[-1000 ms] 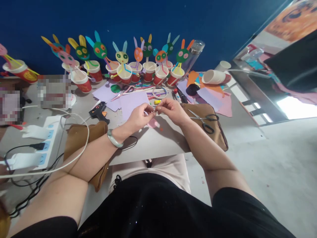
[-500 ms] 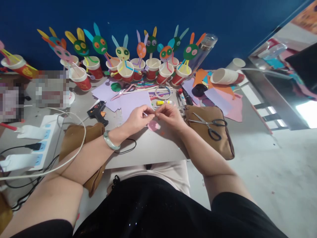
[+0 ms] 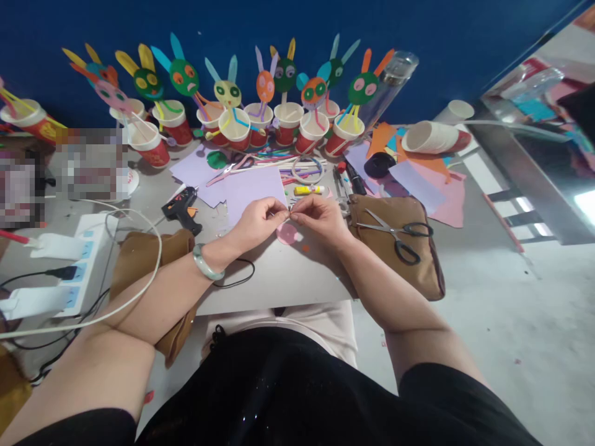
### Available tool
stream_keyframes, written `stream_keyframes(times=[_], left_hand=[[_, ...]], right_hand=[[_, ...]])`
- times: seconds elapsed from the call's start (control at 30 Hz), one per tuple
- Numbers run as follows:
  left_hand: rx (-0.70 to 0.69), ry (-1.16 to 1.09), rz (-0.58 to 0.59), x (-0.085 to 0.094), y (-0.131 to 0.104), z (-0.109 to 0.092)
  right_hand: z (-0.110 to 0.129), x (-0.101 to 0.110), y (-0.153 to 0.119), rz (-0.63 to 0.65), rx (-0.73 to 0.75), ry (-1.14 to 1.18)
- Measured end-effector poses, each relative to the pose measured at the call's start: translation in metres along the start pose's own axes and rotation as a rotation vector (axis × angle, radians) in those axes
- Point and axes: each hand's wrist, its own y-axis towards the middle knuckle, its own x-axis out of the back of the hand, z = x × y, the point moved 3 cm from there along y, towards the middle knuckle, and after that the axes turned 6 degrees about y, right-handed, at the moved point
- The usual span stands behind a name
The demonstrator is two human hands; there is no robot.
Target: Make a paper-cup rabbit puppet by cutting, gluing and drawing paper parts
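My left hand [image 3: 263,222] and my right hand [image 3: 320,217] meet fingertip to fingertip over the table, both closed in a pinch. Whatever sits between the fingertips is too small to name. Just below them a pink paper circle [image 3: 287,233] lies on the tabletop, with a tiny orange scrap [image 3: 305,248] to its right. A lilac paper sheet [image 3: 255,189] lies behind my left hand. Beyond my right hand rests a yellow glue stick [image 3: 309,190]. Scissors with black handles [image 3: 395,232] lie spread on a brown pouch [image 3: 421,272] to the right.
Several red paper cups [image 3: 309,135] holding rabbit-faced paper figures line the blue wall. A black glue gun [image 3: 183,209] lies left of the lilac paper. Stacked cups [image 3: 425,141] lie at the right. A white power strip [image 3: 90,263] with cables stands at the left.
Both hands stay pinched together in almost the same place, with slight finger movement. The view has shifted a little; the things on the table lie as before.
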Motion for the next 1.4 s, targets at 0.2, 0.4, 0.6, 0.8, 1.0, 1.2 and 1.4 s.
stream_keyframes(times=[0.2, 0.4, 0.6, 0.8, 1.0, 1.2, 1.4], left_hand=[[0.003, -0.051, 0.023, -0.003, 0.001, 0.001], [0.087, -0.119, 0.048, -0.002, -0.002, -0.005], [0.341, -0.382, 0.126, -0.009, -0.005, -0.011], [0.462, -0.585, 0.275, -0.015, -0.006, -0.007], [0.453, -0.615, 0.345, -0.017, -0.007, -0.001], [0.287, -0.126, 0.251, -0.011, -0.008, -0.004], [-0.173, 0.824, 0.422, -0.030, -0.050, -0.033]], right_hand=[[-0.003, 0.000, -0.002, -0.043, -0.002, 0.040], [-0.004, -0.002, -0.002, -0.032, -0.030, 0.065], [0.005, 0.003, -0.006, -0.024, 0.019, -0.003], [0.012, 0.007, -0.006, 0.037, 0.134, -0.105], [0.012, 0.006, -0.005, 0.097, 0.182, -0.165], [0.015, 0.011, -0.003, 0.062, 0.068, -0.195], [0.005, 0.019, 0.004, 0.010, -0.133, -0.237]])
